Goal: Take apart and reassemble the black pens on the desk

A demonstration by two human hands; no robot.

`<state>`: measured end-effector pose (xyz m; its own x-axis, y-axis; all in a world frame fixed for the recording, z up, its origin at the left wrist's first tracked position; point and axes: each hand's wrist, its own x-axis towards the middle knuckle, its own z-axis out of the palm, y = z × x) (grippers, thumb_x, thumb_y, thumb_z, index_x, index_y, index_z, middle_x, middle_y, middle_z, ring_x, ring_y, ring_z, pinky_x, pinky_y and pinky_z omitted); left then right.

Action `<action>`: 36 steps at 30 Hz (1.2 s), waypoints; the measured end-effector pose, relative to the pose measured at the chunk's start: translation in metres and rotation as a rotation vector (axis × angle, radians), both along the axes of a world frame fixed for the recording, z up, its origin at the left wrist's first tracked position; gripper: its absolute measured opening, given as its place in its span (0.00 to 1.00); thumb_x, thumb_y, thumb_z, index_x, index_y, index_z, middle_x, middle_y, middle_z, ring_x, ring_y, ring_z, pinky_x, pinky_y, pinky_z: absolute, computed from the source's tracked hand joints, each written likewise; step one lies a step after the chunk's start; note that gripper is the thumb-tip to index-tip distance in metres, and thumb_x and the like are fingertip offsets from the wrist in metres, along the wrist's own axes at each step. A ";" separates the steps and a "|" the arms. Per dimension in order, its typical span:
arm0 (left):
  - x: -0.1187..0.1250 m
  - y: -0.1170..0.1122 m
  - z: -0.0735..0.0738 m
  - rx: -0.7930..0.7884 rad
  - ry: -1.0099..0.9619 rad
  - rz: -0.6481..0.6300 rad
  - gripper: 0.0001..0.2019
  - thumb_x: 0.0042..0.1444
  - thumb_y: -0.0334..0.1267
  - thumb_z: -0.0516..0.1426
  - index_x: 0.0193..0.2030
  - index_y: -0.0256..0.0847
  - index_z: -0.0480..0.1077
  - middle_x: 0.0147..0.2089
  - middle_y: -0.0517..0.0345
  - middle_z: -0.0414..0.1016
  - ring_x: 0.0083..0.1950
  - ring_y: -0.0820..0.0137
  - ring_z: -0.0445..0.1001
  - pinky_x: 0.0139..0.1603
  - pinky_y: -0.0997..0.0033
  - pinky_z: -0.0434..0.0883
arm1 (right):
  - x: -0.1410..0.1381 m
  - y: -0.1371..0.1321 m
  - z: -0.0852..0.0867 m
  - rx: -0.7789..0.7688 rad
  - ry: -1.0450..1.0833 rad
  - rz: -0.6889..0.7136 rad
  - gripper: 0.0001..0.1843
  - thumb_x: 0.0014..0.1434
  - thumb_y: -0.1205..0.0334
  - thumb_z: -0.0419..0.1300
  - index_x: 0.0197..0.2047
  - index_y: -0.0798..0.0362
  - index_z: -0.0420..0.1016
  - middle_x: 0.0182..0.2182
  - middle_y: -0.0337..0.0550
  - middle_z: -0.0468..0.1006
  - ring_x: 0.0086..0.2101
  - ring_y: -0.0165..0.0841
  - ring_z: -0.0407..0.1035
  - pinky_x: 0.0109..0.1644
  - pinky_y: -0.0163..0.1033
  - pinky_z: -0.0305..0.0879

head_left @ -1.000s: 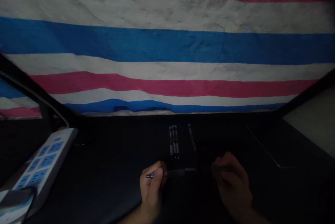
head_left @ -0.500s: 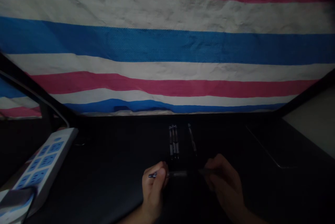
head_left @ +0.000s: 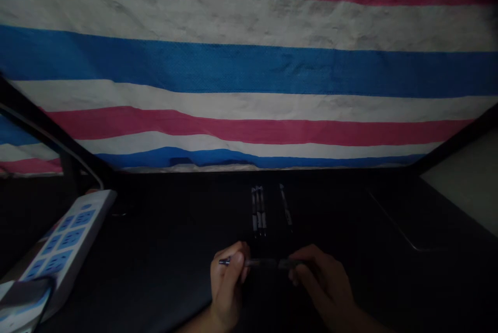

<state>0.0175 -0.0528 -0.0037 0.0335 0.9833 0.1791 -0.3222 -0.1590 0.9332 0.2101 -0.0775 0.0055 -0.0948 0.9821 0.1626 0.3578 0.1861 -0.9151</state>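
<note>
My left hand (head_left: 227,283) is closed round one end of a slim dark pen (head_left: 262,263), thumb pressed on top. The pen lies level across the space between my hands, its shiny end (head_left: 224,261) poking out left of the thumb. My right hand (head_left: 324,281) pinches a dark pen piece (head_left: 286,264) in line with the pen and meeting its right end; whether this is a cap or a barrel section is too dark to tell. Beyond my hands, three pens (head_left: 259,211) lie side by side on the black tabletop (head_left: 163,260), and a single pen (head_left: 286,206) lies slightly tilted to their right.
A white power strip (head_left: 72,239) with blue sockets stands at the left, a dark plug or adapter (head_left: 25,294) at its near end. At the right lies a flat dark slab (head_left: 412,219). Behind the table hangs a striped sheet (head_left: 249,68).
My right hand has moved left, bringing its dark piece against the end of the pen; a gap between them was visible before. My left hand has hardly moved.
</note>
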 end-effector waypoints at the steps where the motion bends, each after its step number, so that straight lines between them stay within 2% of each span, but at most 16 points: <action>1: 0.000 0.001 0.000 0.006 0.002 -0.005 0.22 0.62 0.47 0.49 0.18 0.40 0.57 0.18 0.62 0.54 0.21 0.74 0.54 0.22 0.72 0.52 | 0.000 0.001 0.000 -0.031 -0.016 0.013 0.18 0.64 0.48 0.51 0.33 0.51 0.73 0.21 0.39 0.73 0.24 0.30 0.70 0.29 0.32 0.68; 3: -0.001 0.002 0.001 0.023 0.025 -0.012 0.22 0.62 0.47 0.50 0.18 0.40 0.57 0.18 0.62 0.54 0.21 0.74 0.54 0.22 0.72 0.52 | -0.001 0.002 0.000 -0.045 -0.006 0.059 0.26 0.65 0.44 0.47 0.27 0.52 0.72 0.19 0.38 0.71 0.22 0.29 0.68 0.28 0.32 0.67; 4: -0.001 0.003 0.002 0.028 0.038 -0.013 0.22 0.62 0.47 0.50 0.18 0.40 0.57 0.18 0.62 0.54 0.21 0.74 0.54 0.22 0.72 0.52 | -0.001 0.002 0.000 -0.040 0.007 0.070 0.27 0.65 0.42 0.46 0.28 0.52 0.72 0.20 0.39 0.71 0.22 0.29 0.68 0.28 0.32 0.67; 8: -0.002 0.004 0.004 0.023 0.033 -0.013 0.22 0.62 0.46 0.50 0.19 0.40 0.57 0.18 0.62 0.54 0.21 0.74 0.53 0.22 0.72 0.51 | -0.003 -0.003 0.000 -0.030 0.005 -0.023 0.20 0.61 0.42 0.53 0.43 0.49 0.72 0.28 0.42 0.75 0.27 0.32 0.70 0.29 0.35 0.69; 10: -0.002 0.003 0.004 0.009 0.014 -0.014 0.22 0.62 0.46 0.49 0.18 0.40 0.57 0.18 0.62 0.54 0.21 0.74 0.54 0.22 0.72 0.52 | -0.002 -0.004 -0.001 -0.048 -0.027 -0.046 0.17 0.61 0.44 0.54 0.42 0.48 0.72 0.27 0.41 0.75 0.26 0.32 0.70 0.28 0.34 0.68; 13: -0.003 0.003 0.002 -0.009 0.003 -0.015 0.22 0.62 0.46 0.49 0.19 0.40 0.57 0.18 0.62 0.54 0.21 0.74 0.54 0.22 0.72 0.52 | 0.000 -0.001 -0.002 -0.059 -0.061 0.028 0.17 0.63 0.45 0.52 0.38 0.48 0.73 0.24 0.38 0.72 0.25 0.30 0.69 0.29 0.33 0.68; 15: -0.002 0.003 0.001 -0.017 0.007 -0.021 0.22 0.62 0.47 0.50 0.18 0.39 0.58 0.18 0.62 0.54 0.21 0.74 0.53 0.22 0.72 0.51 | 0.000 0.000 -0.003 -0.024 -0.023 0.055 0.19 0.64 0.44 0.50 0.42 0.49 0.72 0.25 0.39 0.73 0.26 0.30 0.69 0.30 0.33 0.68; 18: -0.001 0.003 0.001 -0.044 0.000 -0.022 0.22 0.61 0.47 0.50 0.18 0.40 0.57 0.18 0.63 0.53 0.20 0.75 0.52 0.21 0.73 0.50 | -0.001 -0.002 -0.007 0.020 0.053 -0.008 0.20 0.64 0.44 0.49 0.50 0.48 0.67 0.30 0.41 0.74 0.28 0.31 0.70 0.32 0.35 0.70; 21: -0.001 0.002 0.000 -0.068 -0.019 -0.027 0.22 0.61 0.47 0.50 0.18 0.40 0.56 0.18 0.63 0.52 0.20 0.75 0.52 0.21 0.73 0.50 | -0.001 -0.004 -0.012 0.016 0.046 -0.025 0.16 0.62 0.45 0.53 0.44 0.46 0.69 0.27 0.39 0.73 0.25 0.30 0.69 0.28 0.34 0.68; 23: -0.002 0.002 -0.001 -0.062 -0.012 -0.029 0.22 0.61 0.47 0.50 0.18 0.40 0.56 0.18 0.63 0.52 0.20 0.75 0.52 0.21 0.73 0.50 | 0.001 -0.003 -0.014 -0.021 0.023 0.015 0.15 0.61 0.44 0.54 0.38 0.47 0.70 0.21 0.36 0.70 0.21 0.28 0.66 0.24 0.31 0.65; 25: -0.003 0.002 -0.002 -0.045 0.008 -0.024 0.22 0.61 0.47 0.50 0.18 0.40 0.56 0.18 0.63 0.52 0.20 0.75 0.52 0.21 0.72 0.50 | 0.002 -0.001 -0.013 -0.067 0.011 0.053 0.17 0.63 0.44 0.52 0.36 0.48 0.71 0.18 0.34 0.68 0.18 0.27 0.64 0.21 0.29 0.62; 27: -0.003 0.002 -0.001 -0.042 0.021 -0.021 0.22 0.61 0.47 0.51 0.18 0.40 0.57 0.18 0.63 0.53 0.21 0.74 0.53 0.21 0.72 0.51 | 0.003 0.000 -0.011 -0.059 0.016 0.047 0.16 0.64 0.45 0.51 0.42 0.48 0.71 0.21 0.37 0.71 0.21 0.28 0.67 0.23 0.30 0.65; 30: -0.002 0.002 0.000 -0.068 0.006 -0.014 0.22 0.61 0.48 0.51 0.18 0.40 0.56 0.18 0.63 0.51 0.20 0.75 0.52 0.21 0.72 0.50 | 0.002 -0.002 -0.011 0.024 -0.052 -0.009 0.15 0.62 0.51 0.56 0.50 0.46 0.68 0.34 0.43 0.77 0.32 0.33 0.73 0.35 0.36 0.72; 32: -0.002 0.002 0.000 -0.082 -0.001 0.003 0.23 0.60 0.48 0.51 0.17 0.40 0.56 0.18 0.63 0.51 0.20 0.75 0.51 0.21 0.72 0.49 | 0.002 -0.003 -0.014 0.076 -0.131 -0.020 0.11 0.60 0.55 0.58 0.47 0.46 0.70 0.35 0.44 0.77 0.34 0.34 0.74 0.38 0.37 0.72; 36: -0.001 0.003 0.000 -0.081 0.000 0.014 0.23 0.60 0.48 0.52 0.17 0.40 0.56 0.17 0.63 0.52 0.21 0.75 0.52 0.21 0.72 0.50 | 0.000 -0.004 -0.021 0.140 -0.210 -0.072 0.09 0.58 0.57 0.60 0.43 0.44 0.74 0.33 0.42 0.79 0.33 0.35 0.75 0.33 0.36 0.73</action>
